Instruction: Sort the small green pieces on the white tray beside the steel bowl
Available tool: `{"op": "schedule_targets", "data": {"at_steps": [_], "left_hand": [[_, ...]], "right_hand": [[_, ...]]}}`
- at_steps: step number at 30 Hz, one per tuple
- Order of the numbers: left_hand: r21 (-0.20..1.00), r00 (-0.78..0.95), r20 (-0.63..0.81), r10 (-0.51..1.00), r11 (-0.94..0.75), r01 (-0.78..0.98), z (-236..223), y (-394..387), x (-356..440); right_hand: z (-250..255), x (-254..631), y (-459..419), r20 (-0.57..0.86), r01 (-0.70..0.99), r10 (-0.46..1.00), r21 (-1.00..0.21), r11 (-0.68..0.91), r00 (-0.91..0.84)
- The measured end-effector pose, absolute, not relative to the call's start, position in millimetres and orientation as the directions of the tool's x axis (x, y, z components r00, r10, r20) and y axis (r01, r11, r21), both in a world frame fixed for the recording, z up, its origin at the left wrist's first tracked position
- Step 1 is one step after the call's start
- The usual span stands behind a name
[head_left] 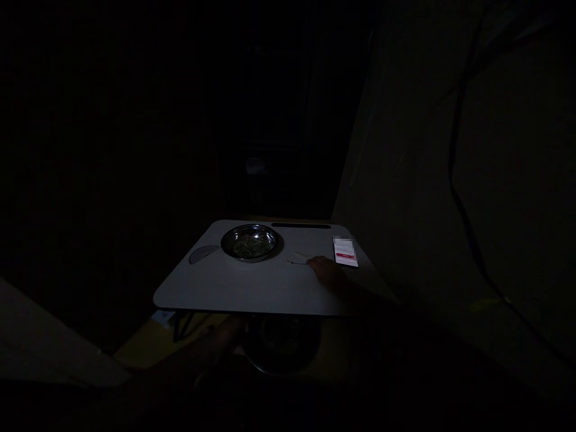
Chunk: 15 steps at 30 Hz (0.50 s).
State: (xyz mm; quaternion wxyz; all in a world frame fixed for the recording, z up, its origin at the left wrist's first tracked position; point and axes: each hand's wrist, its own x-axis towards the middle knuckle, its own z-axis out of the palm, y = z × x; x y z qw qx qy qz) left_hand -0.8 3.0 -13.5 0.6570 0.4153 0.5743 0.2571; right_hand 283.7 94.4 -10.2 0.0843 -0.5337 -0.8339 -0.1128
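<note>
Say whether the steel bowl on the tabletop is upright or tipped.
Upright: the steel bowl stands mouth up on the tabletop, greenish bits lying inside.

This looks like a very dim room in a home. A low white table (216, 291), with a folding leg (176, 330) and a dark slot (301, 225) along its far edge, is the light kind used at home. On it, a steel bowl (250, 259) of chopped greens (252, 246) and a lit phone (345, 261) suggest household food work. A second bowl (310, 348) sits lower down, over a yellowish floor (139, 348); a cord (451, 162) hangs along the plain wall (418, 180).
</note>
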Motion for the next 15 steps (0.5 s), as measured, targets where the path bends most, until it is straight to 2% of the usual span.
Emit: {"op": "schedule_targets", "data": {"at_steps": [6, 10, 15], "left_hand": [[0.861, 0.266, -0.509, 0.819, 0.484, 0.157, -12.5, 3.3, -0.7], [0.834, 0.264, -0.552, 0.791, 0.523, 0.176, -14.5, 5.0, -2.3], [0.854, 0.3, -0.516, 0.802, 0.507, 0.116, -12.2, 3.9, -1.6]], "right_hand": [[-6.6, 278.4, 90.2, 0.237, 0.908, 0.877, 0.099, 0.407, -0.418], [-4.9, 274.3, 86.8, 0.244, 0.905, 0.872, 0.093, 0.414, -0.424], [-4.3, 270.8, 86.8, 0.241, 0.914, 0.882, 0.088, 0.397, -0.406]]}}
